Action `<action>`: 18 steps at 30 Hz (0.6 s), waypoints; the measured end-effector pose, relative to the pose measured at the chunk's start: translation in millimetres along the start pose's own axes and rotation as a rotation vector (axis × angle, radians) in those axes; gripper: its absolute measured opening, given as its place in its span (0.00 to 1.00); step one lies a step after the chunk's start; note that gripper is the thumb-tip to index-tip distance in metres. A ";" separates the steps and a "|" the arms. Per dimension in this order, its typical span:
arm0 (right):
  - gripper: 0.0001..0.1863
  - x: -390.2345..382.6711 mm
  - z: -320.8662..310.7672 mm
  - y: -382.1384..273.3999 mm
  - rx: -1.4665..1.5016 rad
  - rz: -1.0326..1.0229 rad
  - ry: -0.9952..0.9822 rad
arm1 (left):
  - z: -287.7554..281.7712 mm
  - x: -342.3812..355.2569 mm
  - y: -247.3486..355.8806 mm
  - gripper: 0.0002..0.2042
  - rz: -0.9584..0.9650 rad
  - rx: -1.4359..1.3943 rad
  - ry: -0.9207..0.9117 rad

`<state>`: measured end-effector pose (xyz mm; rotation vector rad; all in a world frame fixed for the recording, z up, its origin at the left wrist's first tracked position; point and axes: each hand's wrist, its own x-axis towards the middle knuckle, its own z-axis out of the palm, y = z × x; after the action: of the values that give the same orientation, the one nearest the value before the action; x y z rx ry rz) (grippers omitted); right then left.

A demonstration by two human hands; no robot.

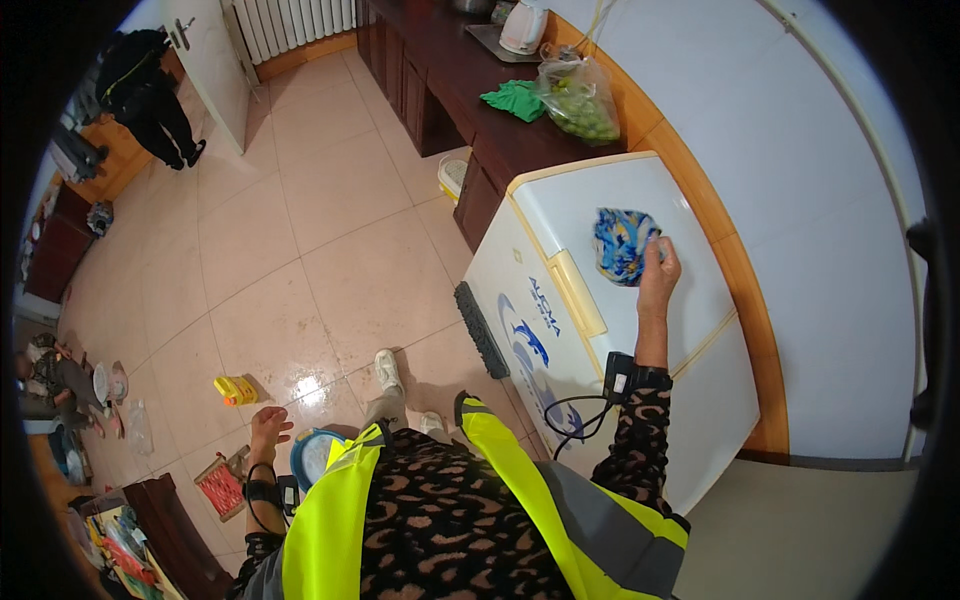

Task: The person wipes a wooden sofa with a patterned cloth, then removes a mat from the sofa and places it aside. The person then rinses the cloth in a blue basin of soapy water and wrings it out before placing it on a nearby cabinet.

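Observation:
My right hand (659,274) grips a crumpled blue, yellow and white patterned cloth (622,246) and presses it on the white lid of a chest freezer (690,330). The fingers are closed around the cloth's near right side. The freezer's cream handle (577,291) lies just left of the cloth. Low on the left, my left hand (268,433) hangs above the floor with its fingers loosely bent and apart, holding nothing. Closest to it are a yellow jug (235,390) on the tiles and a blue basin (305,455), partly hidden by my vest.
Beyond the freezer runs a dark wooden counter (440,60) bearing a green cloth (515,100), a bag of green fruit (582,105) and a kettle (524,27). A dark mop head (480,330) leans against the freezer front. People are at the far left, near an open door (215,70).

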<state>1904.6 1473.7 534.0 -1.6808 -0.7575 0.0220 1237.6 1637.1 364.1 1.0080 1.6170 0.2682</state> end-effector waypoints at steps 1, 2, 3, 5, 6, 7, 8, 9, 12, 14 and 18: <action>0.12 3.7 2.3 14.2 -0.344 -0.048 -0.017 | -0.9 9.1 2.7 0.12 -0.002 0.000 0.002; 0.12 4.9 8.3 28.6 -0.659 -0.111 -0.042 | -1.3 21.1 9.3 0.12 0.008 0.007 -0.003; 0.18 4.3 14.9 41.8 -0.724 0.075 -0.149 | -2.7 30.3 14.8 0.12 -0.006 0.015 0.017; 0.27 1.2 31.6 65.9 -0.835 -0.025 -0.115 | -4.8 55.1 31.4 0.12 0.012 0.047 0.042; 0.30 0.5 39.4 76.3 -0.783 -0.051 -0.031 | -5.7 68.4 41.6 0.12 0.004 0.041 0.047; 0.34 0.0 46.7 84.7 -0.750 0.004 0.002 | -9.1 79.4 50.0 0.12 -0.005 0.053 0.056; 0.38 1.8 52.8 92.5 -0.708 0.055 0.034 | -14.3 90.0 58.1 0.11 -0.015 0.070 0.064; 0.44 4.9 57.9 99.5 -0.753 0.045 0.102 | -20.6 99.9 65.2 0.11 -0.018 0.108 0.067; 0.45 22.7 68.6 118.3 -0.834 -0.012 0.276 | -42.2 133.1 88.4 0.11 -0.056 0.132 0.063; 0.43 35.6 74.5 130.1 -0.832 0.082 0.170 | -51.4 155.8 103.7 0.11 -0.044 0.159 0.078; 0.32 50.9 96.9 142.3 -0.844 -0.017 0.077 | -43.0 189.6 130.4 0.10 -0.032 0.138 0.024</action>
<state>1971.0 1575.1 401.5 -2.4503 -0.7715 -0.4251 1264.1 1867.5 331.6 1.0860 1.6904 0.1495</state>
